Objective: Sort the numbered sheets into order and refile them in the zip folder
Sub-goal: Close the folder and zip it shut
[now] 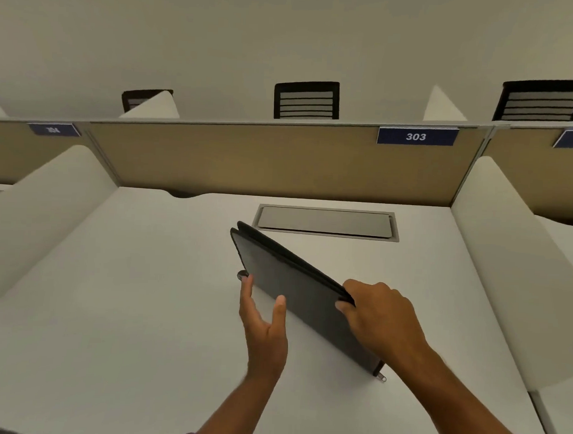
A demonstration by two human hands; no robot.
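Observation:
A black zip folder (292, 282) stands tilted on its long lower edge on the white desk (130, 292), closed, with a metal zip pull (382, 377) hanging at its near corner. My right hand (379, 317) grips the folder's upper edge, fingers curled over it. My left hand (263, 320) is held flat against the folder's left face, fingers straight and thumb up. A small dark round thing (243, 275) shows by my left fingertips. No sheets are visible.
A grey cable hatch (325, 222) is set into the desk behind the folder. A tan partition (248, 160) with a blue sign "303" (416, 136) closes the back, and white side dividers (511, 257) flank the desk. Chair backs (306, 100) stand beyond.

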